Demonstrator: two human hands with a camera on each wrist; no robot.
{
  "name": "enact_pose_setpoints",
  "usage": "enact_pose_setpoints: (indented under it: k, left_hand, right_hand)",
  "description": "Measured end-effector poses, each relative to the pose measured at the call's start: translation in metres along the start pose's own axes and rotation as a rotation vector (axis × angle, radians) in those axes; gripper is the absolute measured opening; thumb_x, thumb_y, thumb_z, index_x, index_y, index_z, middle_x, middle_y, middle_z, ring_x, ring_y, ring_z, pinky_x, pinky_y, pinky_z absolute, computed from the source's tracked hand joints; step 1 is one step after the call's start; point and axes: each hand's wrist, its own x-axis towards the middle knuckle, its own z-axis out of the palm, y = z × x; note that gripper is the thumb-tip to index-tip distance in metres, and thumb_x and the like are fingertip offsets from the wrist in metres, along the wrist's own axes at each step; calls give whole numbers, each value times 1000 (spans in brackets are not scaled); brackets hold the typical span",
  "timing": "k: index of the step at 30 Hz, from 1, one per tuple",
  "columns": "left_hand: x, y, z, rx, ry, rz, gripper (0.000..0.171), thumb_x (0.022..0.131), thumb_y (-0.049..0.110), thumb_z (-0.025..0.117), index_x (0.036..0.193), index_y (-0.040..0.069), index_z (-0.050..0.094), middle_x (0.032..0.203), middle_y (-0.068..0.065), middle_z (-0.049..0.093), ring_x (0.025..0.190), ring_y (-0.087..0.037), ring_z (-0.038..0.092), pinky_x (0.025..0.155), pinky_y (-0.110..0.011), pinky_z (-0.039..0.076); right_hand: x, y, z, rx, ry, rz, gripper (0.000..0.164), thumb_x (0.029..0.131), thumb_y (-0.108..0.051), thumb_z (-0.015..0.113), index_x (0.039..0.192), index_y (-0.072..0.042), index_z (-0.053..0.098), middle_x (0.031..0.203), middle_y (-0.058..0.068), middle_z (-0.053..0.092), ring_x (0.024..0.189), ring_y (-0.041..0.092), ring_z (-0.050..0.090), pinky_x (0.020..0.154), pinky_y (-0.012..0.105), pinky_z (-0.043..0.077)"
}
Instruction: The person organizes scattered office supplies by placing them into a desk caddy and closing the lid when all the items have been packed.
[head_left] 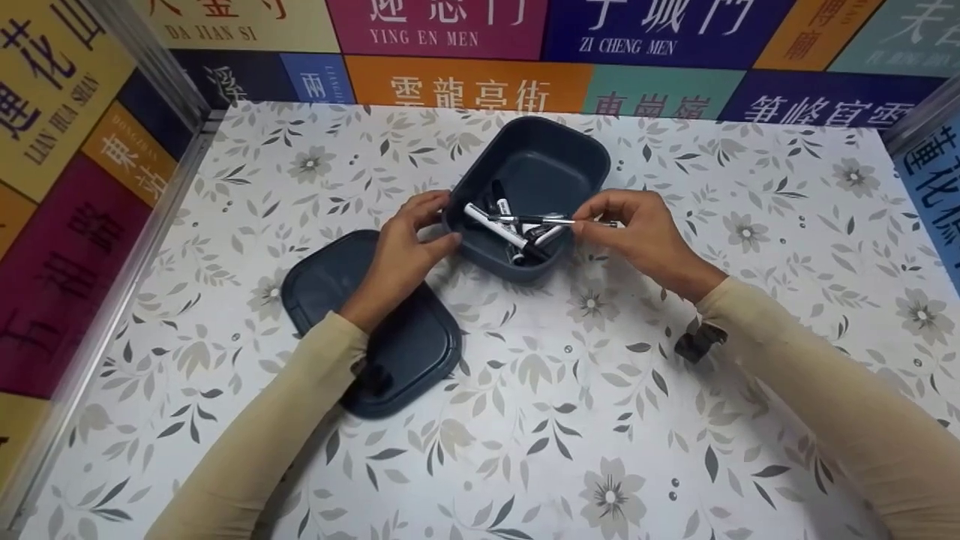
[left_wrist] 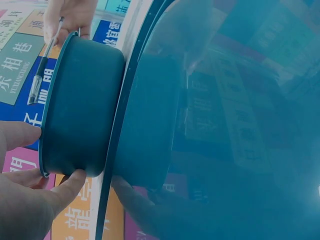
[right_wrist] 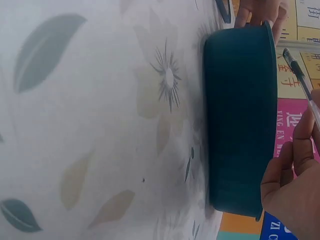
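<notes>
Above a dark blue-grey lidless box, my right hand pinches a clear-barrelled pen with a black grip between thumb and fingers. The pen lies nearly level, its tip end pointing left over the box. My left hand holds the box's left corner, fingertips at the rim and thumb on the outer wall. Several black-and-white markers lie jumbled in the near part of the box. In the right wrist view the box wall hides the markers, and the pen shows beyond its rim.
The matching lid lies on the table under my left forearm; it fills much of the left wrist view. A floral cloth covers the table. Panels with printed characters stand along the back and sides.
</notes>
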Motion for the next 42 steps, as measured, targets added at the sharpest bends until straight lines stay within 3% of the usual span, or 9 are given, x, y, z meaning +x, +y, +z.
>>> enact_pose_setpoints:
  k: [16, 26, 33, 42]
  left_hand:
    - [-1, 1, 1, 17, -3, -1, 58, 93, -5, 78, 148, -11, 62, 157, -17, 58, 134, -37, 66, 113, -41, 57]
    - [-2, 1, 1, 11, -3, 1, 59, 92, -5, 79, 148, -11, 62, 156, -17, 59, 134, -39, 65, 114, -42, 56]
    - [0, 1, 1, 6, 3, 1, 58, 92, -5, 78, 148, -11, 62, 155, -16, 59, 134, -42, 65, 114, -39, 56]
    - [0, -1, 0, 5, 8, 2, 58, 92, -7, 78, 147, -11, 63, 156, -17, 59, 133, -43, 66, 113, -40, 57]
  right_hand:
    - [22, 12, -7, -93, 70, -13, 12, 97, -7, 80, 106, 1, 83, 97, -2, 80, 95, 16, 63, 88, 29, 45]
    - [36, 11, -11, -127, 142, 20, 27, 98, -19, 85, 123, -8, 80, 109, 1, 75, 107, 14, 64, 96, 32, 42]
    - [34, 11, -11, -150, 169, 10, 22, 98, -19, 84, 119, -13, 82, 112, 6, 77, 111, 22, 64, 100, 41, 40]
    - [28, 13, -10, -131, 186, -32, 25, 99, -11, 81, 122, -1, 80, 119, 18, 76, 111, 16, 64, 96, 37, 40]
